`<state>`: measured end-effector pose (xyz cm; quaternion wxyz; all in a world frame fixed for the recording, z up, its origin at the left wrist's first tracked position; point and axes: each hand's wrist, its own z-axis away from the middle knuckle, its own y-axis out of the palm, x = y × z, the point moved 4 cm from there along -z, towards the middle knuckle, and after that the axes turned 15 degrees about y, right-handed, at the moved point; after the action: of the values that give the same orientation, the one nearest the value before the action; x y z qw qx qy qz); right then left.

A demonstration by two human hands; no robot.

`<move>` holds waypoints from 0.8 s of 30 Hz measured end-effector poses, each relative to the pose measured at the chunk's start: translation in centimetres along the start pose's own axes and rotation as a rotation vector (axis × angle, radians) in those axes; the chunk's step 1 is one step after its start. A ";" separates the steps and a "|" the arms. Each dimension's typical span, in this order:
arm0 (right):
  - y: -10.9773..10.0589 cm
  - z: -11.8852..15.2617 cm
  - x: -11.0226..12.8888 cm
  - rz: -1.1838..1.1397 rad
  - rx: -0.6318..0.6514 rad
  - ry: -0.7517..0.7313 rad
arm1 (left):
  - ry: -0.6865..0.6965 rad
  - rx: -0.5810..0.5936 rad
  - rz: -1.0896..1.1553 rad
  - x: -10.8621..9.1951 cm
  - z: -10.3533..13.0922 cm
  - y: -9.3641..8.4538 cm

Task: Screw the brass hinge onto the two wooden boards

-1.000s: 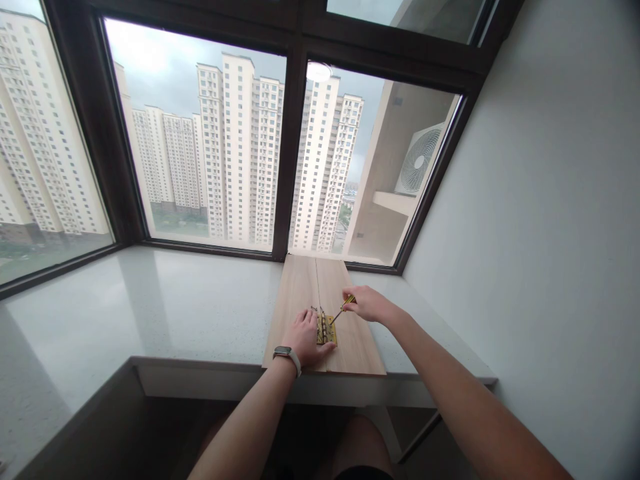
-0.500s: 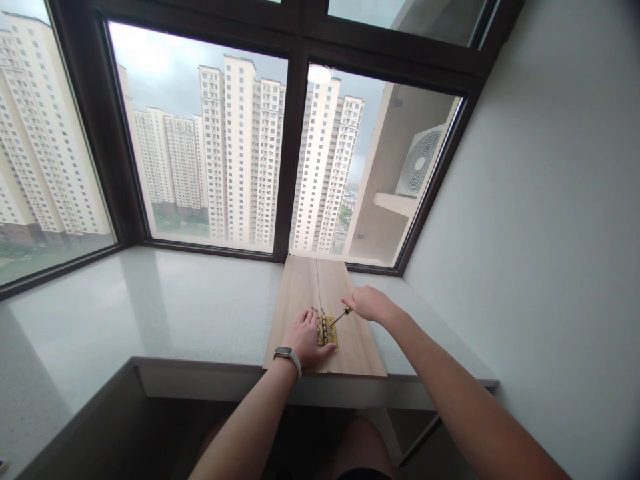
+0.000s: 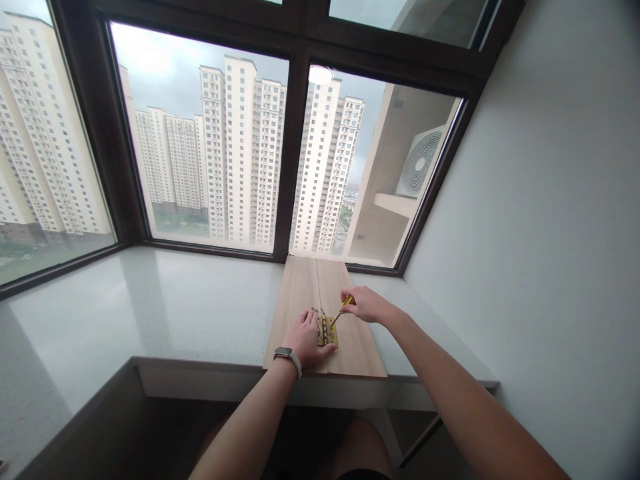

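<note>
On the pale boards near the front edge of the table, your left hand lies over the brass-coloured hinge, fingers across its left leaf and thumb by the lower edge of the right one. It presses, open, rather than grasps.

Your right hand grasps the yellow-handled screwdriver. Change against half a second ago: the fingers have shifted on the handle, and more of its yellow now shows between them. The shaft slants down and left, its tip by the hinge's right leaf. The hinge and left hand look unmoved. Judgement: you are re-gripping between turns, with the hinge kept steady. Whether the tip sits in a screw head is too small to tell.

Materials: the hinge is bright, shiny metal, two flat leaves either side of a ribbed knuckle line. That line runs roughly along the seam between the left board and the right board. Both boards are smooth, light wood with faint grain, straight-edged. A few small dark pieces, perhaps screws, lie just beyond the hinge. The tabletop is white, finely speckled and glossy, taking reflections from the dark-framed window. Your left wrist carries a smartwatch, rectangular face, light band.
</note>
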<state>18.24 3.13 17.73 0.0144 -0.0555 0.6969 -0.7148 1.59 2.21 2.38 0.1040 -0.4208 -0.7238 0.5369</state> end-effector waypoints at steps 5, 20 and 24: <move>0.0 -0.3 -0.3 0.110 -0.054 0.159 | -0.001 -0.002 0.011 -0.1 0.0 -0.1; 0.2 -0.7 -0.8 0.188 -0.039 0.232 | 0.008 -0.013 -0.013 0.1 0.0 0.1; 0.0 -0.4 -0.7 0.128 -0.049 0.162 | 0.004 -0.005 0.000 0.0 0.0 0.0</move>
<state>18.90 3.61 17.69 0.0024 0.0468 0.7152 -0.6974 1.59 2.21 2.33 0.1045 -0.4221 -0.7248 0.5344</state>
